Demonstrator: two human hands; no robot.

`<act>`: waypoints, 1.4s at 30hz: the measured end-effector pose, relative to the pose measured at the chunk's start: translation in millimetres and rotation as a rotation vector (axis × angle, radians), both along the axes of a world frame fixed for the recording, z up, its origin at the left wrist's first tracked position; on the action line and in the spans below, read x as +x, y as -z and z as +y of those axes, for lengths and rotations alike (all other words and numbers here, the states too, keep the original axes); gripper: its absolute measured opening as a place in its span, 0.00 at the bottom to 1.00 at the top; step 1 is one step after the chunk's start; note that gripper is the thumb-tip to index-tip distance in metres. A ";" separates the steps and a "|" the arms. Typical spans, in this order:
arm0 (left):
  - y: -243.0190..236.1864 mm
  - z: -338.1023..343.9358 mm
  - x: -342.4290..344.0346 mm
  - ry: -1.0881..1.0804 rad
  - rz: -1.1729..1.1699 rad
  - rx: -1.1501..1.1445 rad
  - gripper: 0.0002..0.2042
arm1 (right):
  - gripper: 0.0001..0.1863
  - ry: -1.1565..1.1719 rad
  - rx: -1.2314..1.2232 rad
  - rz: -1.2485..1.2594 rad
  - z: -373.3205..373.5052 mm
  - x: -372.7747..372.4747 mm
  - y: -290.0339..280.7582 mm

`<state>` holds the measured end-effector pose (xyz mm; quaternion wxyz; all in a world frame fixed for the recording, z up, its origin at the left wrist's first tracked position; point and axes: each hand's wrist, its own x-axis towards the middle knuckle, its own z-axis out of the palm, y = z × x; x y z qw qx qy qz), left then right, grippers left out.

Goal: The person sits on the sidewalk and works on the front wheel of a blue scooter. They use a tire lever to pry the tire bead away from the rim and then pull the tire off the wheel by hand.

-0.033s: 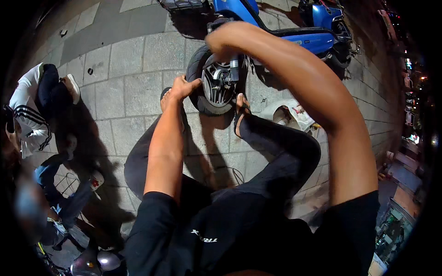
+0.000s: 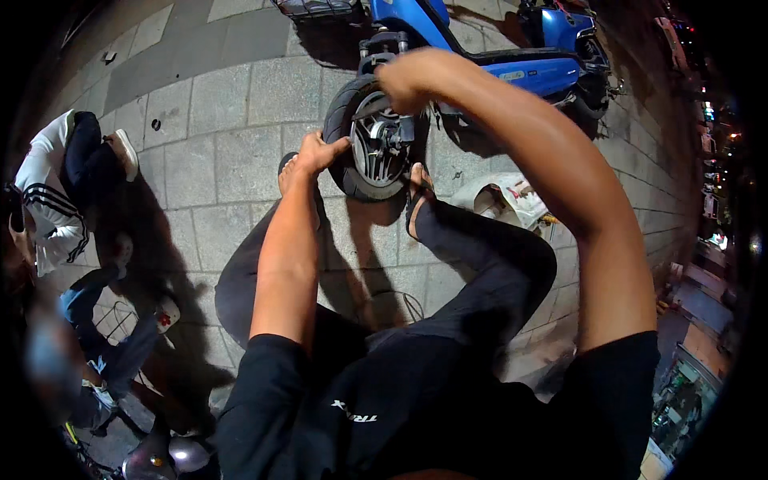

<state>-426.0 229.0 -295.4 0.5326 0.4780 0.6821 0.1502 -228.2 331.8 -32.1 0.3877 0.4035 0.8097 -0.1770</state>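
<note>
The left hand (image 2: 316, 152) presses open fingers on the round black rubber tire (image 2: 346, 132), near the top middle of the frame. The right hand (image 2: 404, 80) is curled shut over the shiny metal wheel (image 2: 380, 144), hiding whatever it holds. Behind, the smooth blue scooter (image 2: 496, 56) is cut off at the top.

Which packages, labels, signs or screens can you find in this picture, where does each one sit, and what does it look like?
White plastic bag: on the paving right of the wheel, crumpled, white with small coloured marks.
Sticker: on the blue scooter side panel, small pale oval.
Logo print: on the person's black shirt, small white lettering.
Lit shop signs: far right edge, small bright patches, too blurred to describe further.
No screens visible.
</note>
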 end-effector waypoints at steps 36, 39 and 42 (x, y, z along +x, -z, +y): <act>58.2 2.1 -19.7 -0.009 -0.232 -0.002 0.39 | 0.15 -0.179 0.135 -0.137 -56.4 -63.3 -10.1; 37.2 2.9 -6.5 0.038 -0.189 -0.023 0.40 | 0.14 0.057 0.243 0.179 -85.1 12.6 -2.5; 14.1 0.1 -1.9 0.045 -0.147 -0.045 0.39 | 0.24 0.245 0.393 0.262 -129.3 98.6 59.1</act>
